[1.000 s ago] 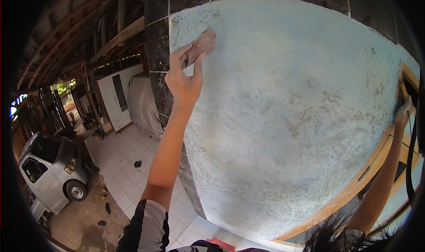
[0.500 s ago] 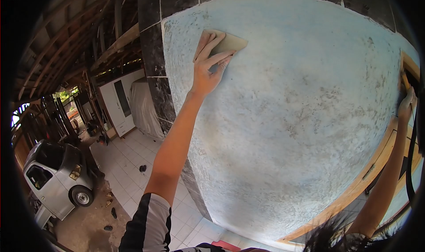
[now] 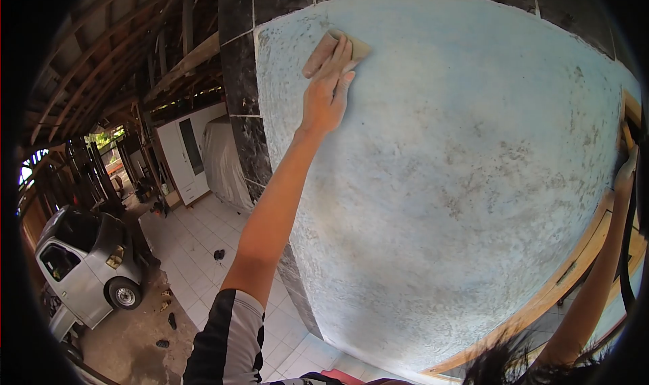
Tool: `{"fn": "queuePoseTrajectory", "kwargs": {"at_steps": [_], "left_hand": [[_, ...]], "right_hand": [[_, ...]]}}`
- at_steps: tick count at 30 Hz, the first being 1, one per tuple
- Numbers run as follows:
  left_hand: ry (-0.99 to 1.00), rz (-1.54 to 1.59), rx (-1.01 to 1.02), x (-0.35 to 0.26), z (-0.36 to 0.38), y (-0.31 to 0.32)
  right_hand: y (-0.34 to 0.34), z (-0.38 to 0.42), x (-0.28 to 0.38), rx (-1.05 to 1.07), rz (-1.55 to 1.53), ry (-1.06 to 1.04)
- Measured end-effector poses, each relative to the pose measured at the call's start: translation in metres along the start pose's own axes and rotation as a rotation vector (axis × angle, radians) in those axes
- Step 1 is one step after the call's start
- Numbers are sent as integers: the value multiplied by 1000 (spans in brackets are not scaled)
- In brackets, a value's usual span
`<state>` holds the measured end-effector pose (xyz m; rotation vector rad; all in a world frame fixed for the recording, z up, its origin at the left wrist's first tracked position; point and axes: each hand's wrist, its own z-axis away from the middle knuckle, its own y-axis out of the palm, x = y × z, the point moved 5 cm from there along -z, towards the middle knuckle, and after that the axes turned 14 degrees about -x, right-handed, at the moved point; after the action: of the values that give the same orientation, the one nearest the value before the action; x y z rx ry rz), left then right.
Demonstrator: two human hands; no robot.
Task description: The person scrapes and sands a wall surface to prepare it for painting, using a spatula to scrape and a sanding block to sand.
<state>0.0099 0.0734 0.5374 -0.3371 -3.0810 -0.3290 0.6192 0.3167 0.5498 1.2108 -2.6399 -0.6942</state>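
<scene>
With my left hand I press a folded sheet of sandpaper flat against the upper left of a pale blue wall. My fingers lie over the sheet, and one corner sticks out to their right. The wall's paint is patchy, with dark stains on the right and rough texture low down. At the far right edge, my right hand is raised to a wooden frame and appears to grip it; its fingers are partly hidden.
Dark tiles border the wall at the left and top. A wooden sill runs along the lower right. To the left are a white tiled floor, a parked silver vehicle, a white cabinet and a covered object.
My left hand has slid slightly upward on the wall with the sandpaper, which is now more curled under flatter fingers. The view has shifted slightly; my right hand stays by the frame.
</scene>
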Motion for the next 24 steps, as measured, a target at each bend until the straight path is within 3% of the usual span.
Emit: {"fn": "queuePoseTrajectory", "kwargs": {"at_steps": [2, 4, 5, 7, 8, 10, 12, 14, 18, 20, 21, 22, 24], "left_hand": [[-103, -16, 22, 26, -17, -8], [-449, -142, -145, 70, -38, -17], [-448, -142, -146, 71, -38, -14], [180, -143, 19, 26, -44, -1], [188, -141, 16, 32, -50, 0], [-247, -173, -58, 82, -61, -10], [-491, -119, -54, 105, -78, -19], [32, -158, -66, 77, -76, -7], [9, -157, 35, 84, -73, -21], [-553, -192, -149, 143, -88, -39], [-240, -250, -135, 152, -86, -31], [-235, -249, -138, 133, -84, -32], [268, -255, 6, 79, -67, -23]], "right_hand": [[-1, -3, 8, 6, -6, -11], [-3, -4, 20, 8, -6, -28], [-2, -6, 24, 9, -9, -33], [-2, -9, 32, 15, -23, -39], [-4, -11, 35, 10, -34, -38], [-1, -10, 41, 22, -26, -32], [-6, -11, 49, -19, 48, -70], [-5, -11, 37, -10, 30, -49], [4, -5, -24, 14, -5, 53], [6, -1, -50, 22, -3, 100], [5, 4, -56, 25, -4, 117], [5, 4, -55, 22, -5, 117], [2, 6, -45, 15, -10, 94]]}}
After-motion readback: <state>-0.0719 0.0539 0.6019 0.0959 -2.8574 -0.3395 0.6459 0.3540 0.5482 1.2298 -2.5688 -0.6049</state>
